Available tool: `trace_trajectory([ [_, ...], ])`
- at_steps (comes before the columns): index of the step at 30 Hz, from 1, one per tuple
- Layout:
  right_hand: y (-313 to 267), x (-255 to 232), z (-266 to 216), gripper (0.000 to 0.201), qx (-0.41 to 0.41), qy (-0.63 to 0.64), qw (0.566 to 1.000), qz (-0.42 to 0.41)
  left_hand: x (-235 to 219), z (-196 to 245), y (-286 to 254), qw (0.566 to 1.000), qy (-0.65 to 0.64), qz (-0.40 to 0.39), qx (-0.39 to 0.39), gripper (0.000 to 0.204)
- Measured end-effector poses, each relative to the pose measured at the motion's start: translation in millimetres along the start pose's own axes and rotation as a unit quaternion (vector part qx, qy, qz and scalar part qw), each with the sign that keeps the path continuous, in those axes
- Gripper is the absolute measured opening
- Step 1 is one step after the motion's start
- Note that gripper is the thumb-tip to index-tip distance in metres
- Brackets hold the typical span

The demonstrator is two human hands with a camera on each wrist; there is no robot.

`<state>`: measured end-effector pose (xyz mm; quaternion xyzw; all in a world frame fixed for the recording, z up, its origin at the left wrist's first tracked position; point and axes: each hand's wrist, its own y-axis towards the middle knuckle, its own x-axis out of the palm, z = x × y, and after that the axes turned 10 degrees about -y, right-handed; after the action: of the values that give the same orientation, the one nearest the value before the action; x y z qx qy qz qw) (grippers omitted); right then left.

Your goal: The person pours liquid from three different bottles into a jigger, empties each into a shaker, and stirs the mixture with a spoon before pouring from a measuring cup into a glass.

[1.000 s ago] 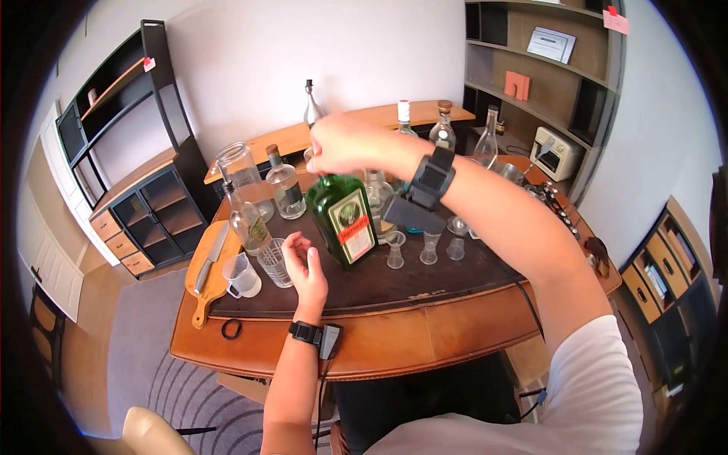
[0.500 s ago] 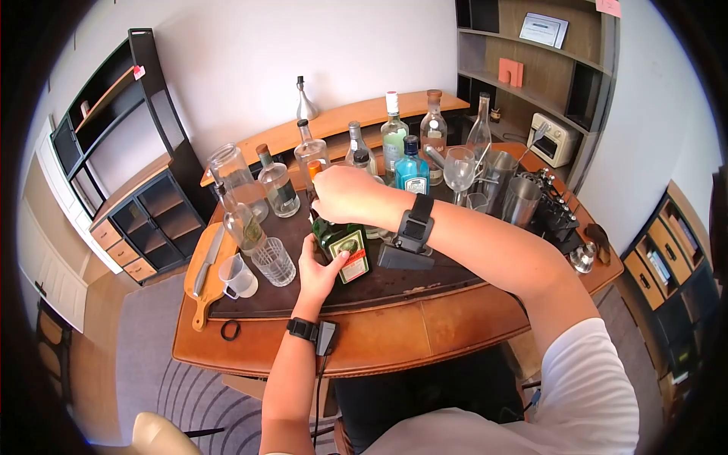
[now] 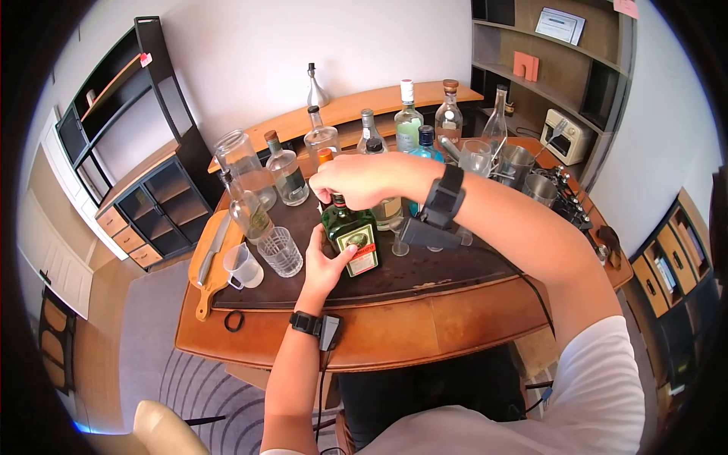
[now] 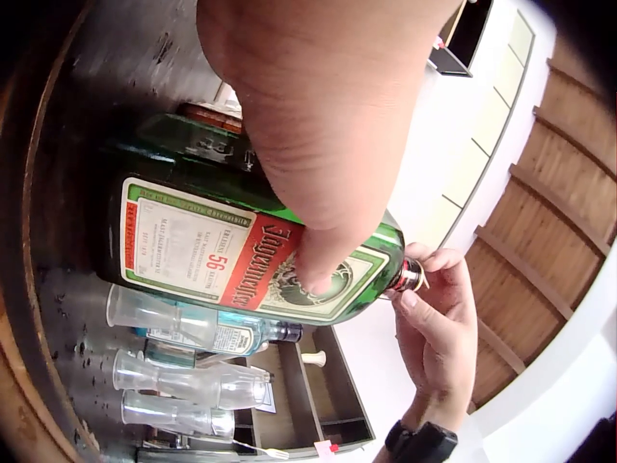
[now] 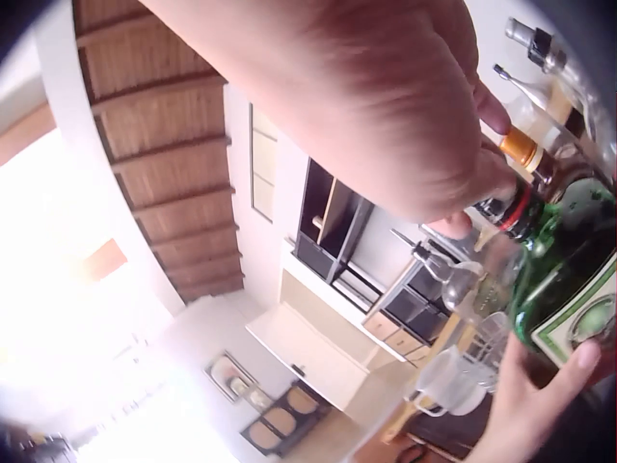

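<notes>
A green liquor bottle (image 3: 362, 260) with a cream and orange label stands upright on the dark desk mat in the head view. My left hand (image 3: 324, 267) grips its body from the left, thumb across the label. Above it, my right hand (image 3: 360, 178) has its fingers curled at the top of the neck. In the left wrist view the thumb and fingers of the right hand (image 4: 439, 333) pinch the mouth end of the neck, mostly covering it. The right wrist view shows a dark neck (image 5: 516, 214) with a red band below those fingers.
A ribbed glass (image 3: 280, 254), a measuring jug (image 3: 243, 267) and a cutting board with a knife (image 3: 214, 250) lie left. Several bottles, including a blue one (image 3: 426, 148), stand behind. Metal shaker cups (image 3: 540, 189) are at right; small clear glasses (image 3: 400, 241) stand near the bottle.
The green bottle has come down and toward me. My left hand, apart from it one second ago, now grips its body. My right hand stays at the neck.
</notes>
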<state>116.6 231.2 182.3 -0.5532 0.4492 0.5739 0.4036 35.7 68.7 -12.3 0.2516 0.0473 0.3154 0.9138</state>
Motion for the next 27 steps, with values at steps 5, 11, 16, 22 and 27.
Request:
trace_trajectory([
  [5, -10, -4, -21, 0.028, 0.143, -0.026, 0.988, 0.051, -3, -9, 1, 0.999, 0.031, 0.010, 0.002, 0.063],
  [11, -6, -3, -18, 0.042, 0.079, -0.073, 0.994, -0.008, -3, -5, 0, 0.999, 0.045, -0.005, -0.013, 0.062],
  [16, -10, -14, -33, 0.034, 0.186, -0.104, 0.975, 0.058, 0, -6, 0, 1.000, 0.025, 0.018, -0.004, 0.063],
  [22, -10, -9, -22, 0.019, 0.125, -0.070, 0.989, 0.036, -2, -18, -1, 0.996, 0.085, 0.012, 0.010, 0.061],
  [27, -19, 1, -10, 0.013, 0.045, 0.032, 0.994, 0.096, 2, -8, -2, 0.994, 0.104, 0.020, -0.003, 0.062],
])
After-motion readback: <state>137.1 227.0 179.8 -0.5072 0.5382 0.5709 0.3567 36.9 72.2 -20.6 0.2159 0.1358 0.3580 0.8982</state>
